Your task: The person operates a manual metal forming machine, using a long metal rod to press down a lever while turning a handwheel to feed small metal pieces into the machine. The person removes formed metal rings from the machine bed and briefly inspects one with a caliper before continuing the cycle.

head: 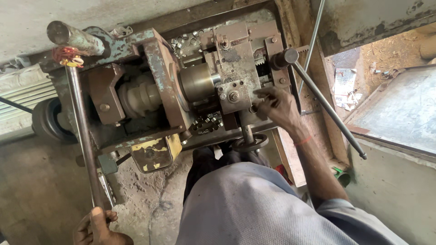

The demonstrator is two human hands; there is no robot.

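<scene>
Rust-brown steel and flaking blue-green paint cover the small lathe-like machine the person stands over. Its round chuck faces a bolted tool block, and small cut metal pieces already lie in a heap below the chuck, with more scattered behind it. That suggests the run is well under way; how many parts are left cannot be told, and no workpiece can be made out at the chuck.

The right hand rests on the lower right corner of the tool block, fingers curled and pressed against the metal there; whether they pinch a small part or a knob is hidden by the hand itself. The long lever beside that wrist is untouched, as is the handwheel below.

The left hand is closed in a full grip round the low end of the long steel bar handle, which runs up to the machine's far left corner.
</scene>
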